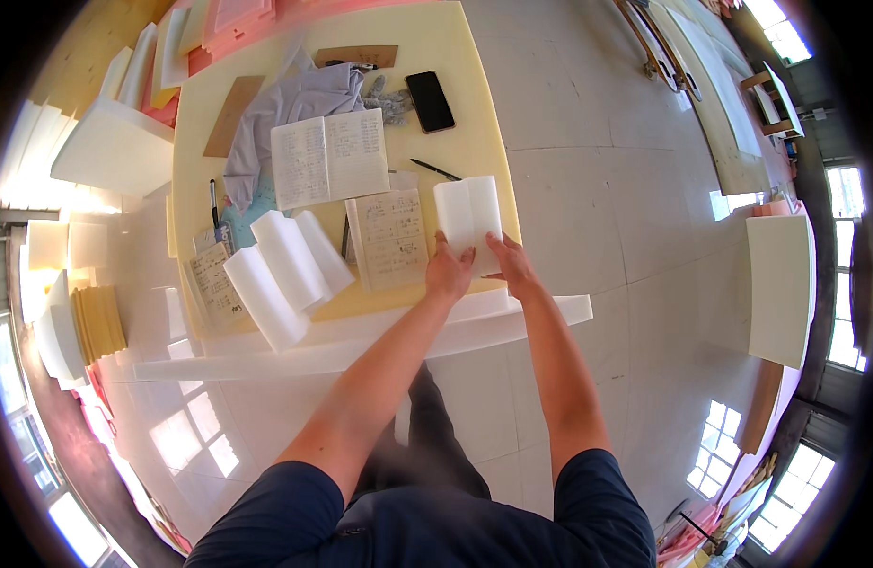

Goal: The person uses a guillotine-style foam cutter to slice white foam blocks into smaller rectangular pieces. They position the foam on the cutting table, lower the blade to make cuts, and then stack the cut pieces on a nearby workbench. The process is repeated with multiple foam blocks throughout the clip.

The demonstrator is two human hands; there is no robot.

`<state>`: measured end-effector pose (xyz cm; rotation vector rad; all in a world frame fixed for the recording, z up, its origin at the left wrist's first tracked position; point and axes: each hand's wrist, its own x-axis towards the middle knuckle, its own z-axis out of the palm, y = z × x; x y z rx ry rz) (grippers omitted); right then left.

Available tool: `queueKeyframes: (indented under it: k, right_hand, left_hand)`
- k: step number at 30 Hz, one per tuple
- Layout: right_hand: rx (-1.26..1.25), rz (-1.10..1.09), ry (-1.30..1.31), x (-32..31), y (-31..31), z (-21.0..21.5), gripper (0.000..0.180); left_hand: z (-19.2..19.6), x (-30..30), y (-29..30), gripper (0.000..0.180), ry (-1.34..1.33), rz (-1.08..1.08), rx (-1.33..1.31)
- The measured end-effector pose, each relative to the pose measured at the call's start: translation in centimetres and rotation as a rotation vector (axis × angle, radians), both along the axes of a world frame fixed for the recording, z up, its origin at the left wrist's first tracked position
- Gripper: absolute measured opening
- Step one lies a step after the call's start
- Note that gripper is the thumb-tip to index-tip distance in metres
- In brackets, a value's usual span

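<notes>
At the right edge of the pale yellow table (474, 114), two white foam strips (467, 204) lie side by side, their long sides together. My left hand (449, 271) grips their near left end, thumb on the face. The near right corner is held by my right hand (515, 265), thumb on top and fingers partly hidden beneath. Just beyond the strips is a black pen (436, 169). Left of my hands sits a handwritten sheet (391, 237). Further left, several white foam pieces (290, 265) rest at a slant, overlapping the table's near edge.
An open notebook (328, 156), a grey cloth (256, 128) and a black phone (430, 101) occupy the far part of the table. Long white foam slabs (361, 348) run along its near edge. White foam blocks (114, 147) stand at the left, and a long white block (779, 289) at the right.
</notes>
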<state>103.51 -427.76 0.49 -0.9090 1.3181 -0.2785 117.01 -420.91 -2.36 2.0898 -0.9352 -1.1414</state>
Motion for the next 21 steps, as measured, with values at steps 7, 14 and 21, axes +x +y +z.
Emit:
queueKeyframes:
  k: [7, 14, 21]
  right_hand:
    - [-0.137, 0.118, 0.18, 0.1, -0.8, -4.0, 0.06]
    - [-0.689, -0.174, 0.348, -0.8, -1.0, -3.2, 0.054]
    - [-0.91, 0.118, 0.036, 15.4, 9.7, 7.1, 0.046]
  left_hand:
    - [-3.2, 2.1, -0.7, 0.084, 0.046, -0.122, 0.112]
    - [6.1, 3.9, 3.3, 0.067, -0.044, 0.067, -0.201]
    - [14.5, 15.6, 16.9, 0.058, -0.69, 0.362, -0.606]
